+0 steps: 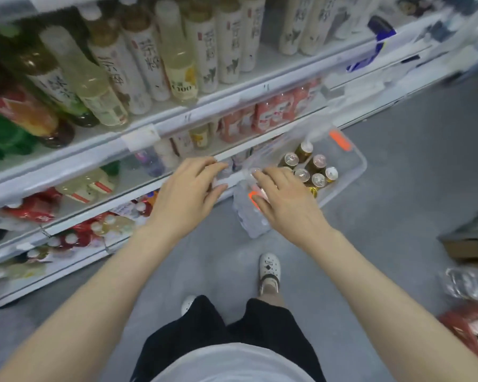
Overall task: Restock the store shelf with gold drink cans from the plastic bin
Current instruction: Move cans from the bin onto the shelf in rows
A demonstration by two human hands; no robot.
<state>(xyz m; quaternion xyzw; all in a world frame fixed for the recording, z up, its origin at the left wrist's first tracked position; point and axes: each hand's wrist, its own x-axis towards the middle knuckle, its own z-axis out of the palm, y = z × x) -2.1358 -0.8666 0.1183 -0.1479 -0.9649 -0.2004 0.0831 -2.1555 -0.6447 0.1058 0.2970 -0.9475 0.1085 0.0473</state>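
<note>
- The left hand (188, 188) reaches out to the front rail of a lower shelf (138, 164). Its fingers are bent over the rail edge and its thumb is tucked below.
- Something pale and blurred sits between those fingers and the thumb. I cannot tell whether the hand grips it or only touches the rail.
- The right hand (284, 199) is spread flat with straight, relaxed fingers and holds nothing. It hovers over the near end of the bin (353, 164), with its thumb by an orange latch (252, 198).
- The bin is clear plastic and stands on the grey floor (398, 216), hard against the foot of the shelf unit. A second orange latch (340, 140) sits on its far end.
- The gold cans (312, 166) stand upright in the bin in a close cluster, silver tops up. About seven show, just beyond the right fingertips.
- No gold can can be made out on the shelves in this blurred view.
- The upper shelf carries tall bottles (149, 51) with white labels, and dark and green bottles stand at the left.
- The shelf below holds red-labelled bottles (273, 111).
- White clogs (269, 271) stand on the floor below the hands.
- A cardboard box (469, 248) and a red pack (469, 326) lie at the right edge.
</note>
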